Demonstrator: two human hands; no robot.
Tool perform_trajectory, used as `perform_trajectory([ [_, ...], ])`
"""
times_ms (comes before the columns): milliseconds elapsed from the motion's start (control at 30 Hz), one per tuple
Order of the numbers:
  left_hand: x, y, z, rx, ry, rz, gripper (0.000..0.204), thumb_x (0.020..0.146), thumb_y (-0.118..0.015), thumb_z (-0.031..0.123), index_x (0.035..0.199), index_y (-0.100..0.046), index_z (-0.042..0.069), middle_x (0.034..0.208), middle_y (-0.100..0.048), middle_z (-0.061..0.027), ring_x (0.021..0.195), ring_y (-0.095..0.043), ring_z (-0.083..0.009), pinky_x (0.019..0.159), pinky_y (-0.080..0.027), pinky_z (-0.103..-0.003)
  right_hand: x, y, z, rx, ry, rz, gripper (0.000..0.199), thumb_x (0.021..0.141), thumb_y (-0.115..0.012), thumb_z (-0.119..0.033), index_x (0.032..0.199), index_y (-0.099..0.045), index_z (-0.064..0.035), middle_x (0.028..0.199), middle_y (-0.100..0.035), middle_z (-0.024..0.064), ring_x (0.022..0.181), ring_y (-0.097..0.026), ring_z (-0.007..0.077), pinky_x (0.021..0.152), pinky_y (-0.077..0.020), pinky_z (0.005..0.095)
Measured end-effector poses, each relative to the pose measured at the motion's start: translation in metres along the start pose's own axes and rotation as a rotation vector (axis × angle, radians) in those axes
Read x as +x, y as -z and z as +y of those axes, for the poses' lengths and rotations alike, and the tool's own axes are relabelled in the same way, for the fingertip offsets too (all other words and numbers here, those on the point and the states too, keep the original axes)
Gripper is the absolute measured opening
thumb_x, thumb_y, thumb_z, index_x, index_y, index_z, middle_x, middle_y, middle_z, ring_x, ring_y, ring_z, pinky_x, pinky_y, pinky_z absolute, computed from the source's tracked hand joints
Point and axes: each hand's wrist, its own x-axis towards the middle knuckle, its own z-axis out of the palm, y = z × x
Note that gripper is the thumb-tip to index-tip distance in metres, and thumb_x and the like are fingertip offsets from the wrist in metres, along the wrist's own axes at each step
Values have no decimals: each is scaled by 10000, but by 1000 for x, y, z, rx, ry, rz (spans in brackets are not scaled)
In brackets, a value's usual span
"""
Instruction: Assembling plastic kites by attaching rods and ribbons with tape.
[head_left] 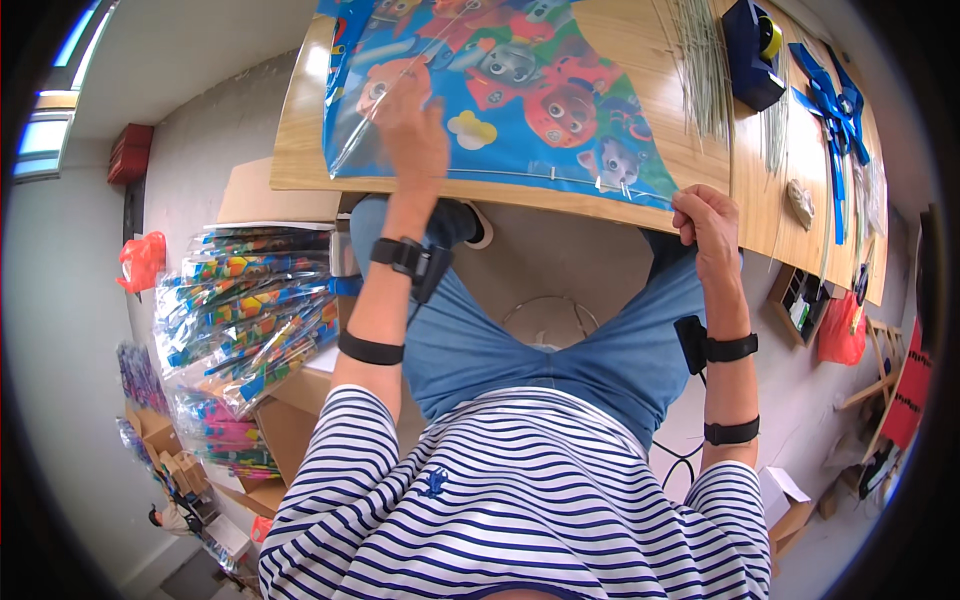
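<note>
Cartoon sheet (530, 115) | apparently smoothing | right hand (712, 225) pinching at its right corner | left hand (415, 145) blurred over its left, grip unclear | next likely needs corner taut

Left hand (414, 145) (blurred) extends forward; right hand (710, 222) pinches.

The left hand (413, 145) is blurred, its fingertips indistinct. The picture's top cuts off the sheet (520, 150), the sticks (700, 75) and the worktop's (625, 40) far side. At the near edge, the right hand (710, 222) hides the sheet's corner tip. A distant person (175, 518) is too small to tell.
</note>
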Motion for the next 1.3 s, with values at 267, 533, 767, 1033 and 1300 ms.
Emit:
perform_trajectory([
  [267, -35, -71, 38, 295, -68, -134, 505, 895, -649, 238, 1325, -480, 35, 1460, -406, -163, 1410, -292, -362, 1140, -205, -590, -4, 10, -2, 10, 1, 10, 139, 809, -661, -111, 708, -648, -15, 577, -558, 13, 431, -430, 48, 406, -316, 198],
  [533, -35, -77, 36, 380, -85, -141, 494, 967, -547, 319, 1373, -459, 51, 1479, -400, -138, 1416, -291, -353, 1133, -187, -602, 1, 79, 4, -28, 97, 136, 149, 811, -630, -131, 694, -640, -40, 562, -525, -7, 451, -415, 45, 409, -287, 201],
  [767, -34, -76, 27, 416, -106, -146, 482, 976, -528, 342, 1372, -469, 73, 1485, -403, -123, 1416, -301, -345, 1125, -187, -613, -31, 186, -16, -28, 65, 329, 138, 819, -637, -113, 699, -631, -46, 574, -526, -12, 425, -370, 32, 406, -249, 193],
  [1033, -34, -76, 28, 414, -95, -160, 474, 972, -539, 327, 1370, -464, 81, 1488, -399, -125, 1418, -299, -344, 1119, -183, -640, -48, 276, -7, -91, 49, 461, 131, 833, -624, -103, 714, -630, -49, 572, -519, -24, 405, -335, 18, 385, -227, 189],
  [1300, -33, -75, 26, 401, -79, -159, 475, 961, -554, 332, 1368, -473, 100, 1479, -408, -99, 1413, -313, -328, 1113, -187, -649, -61, 302, -15, -83, 69, 503, 144, 834, -627, -122, 724, -627, -30, 576, -525, -15, 402, -344, 14, 367, -228, 177],
])
